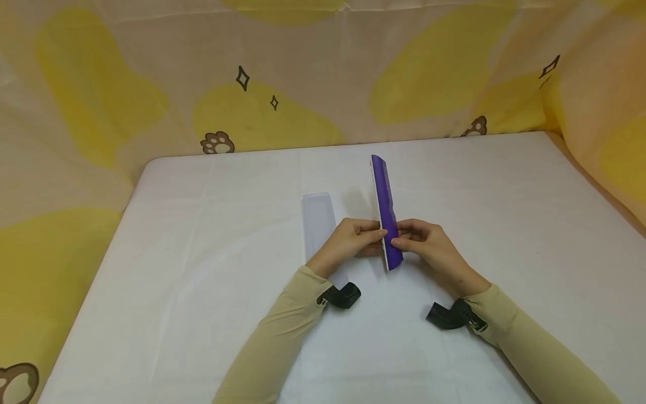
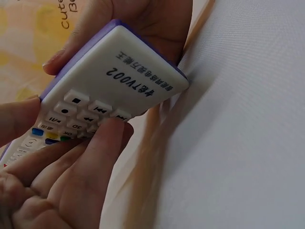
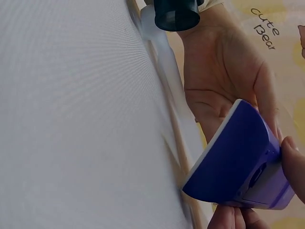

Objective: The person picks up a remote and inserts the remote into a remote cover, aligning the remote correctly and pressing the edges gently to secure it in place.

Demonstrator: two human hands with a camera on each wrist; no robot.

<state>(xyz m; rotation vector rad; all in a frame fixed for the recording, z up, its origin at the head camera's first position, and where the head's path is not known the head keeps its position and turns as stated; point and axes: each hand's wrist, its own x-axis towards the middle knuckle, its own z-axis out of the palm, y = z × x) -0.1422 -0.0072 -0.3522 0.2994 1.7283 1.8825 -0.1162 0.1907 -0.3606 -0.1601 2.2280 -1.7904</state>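
Pinching a remote (image 1: 384, 193): left hand (image 1: 348, 239), right hand (image 1: 433, 247), seemingly facing inward.

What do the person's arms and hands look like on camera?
The left sleeve and right sleeve are long, plain khaki-beige and reach the wrists. The left hand and right hand wear no gloves. A black, bent, tube-like device sits at each wrist, left and right. No cables show.

Stretches white and faintly creased as a tabletop (image 1: 151, 314), rounded at its far left corner, with the near edge out of view. Bears a clear, flat plastic case (image 1: 318, 221), partly hidden, lying lengthwise toward the far edge, slightly nearer the left edge than the right.
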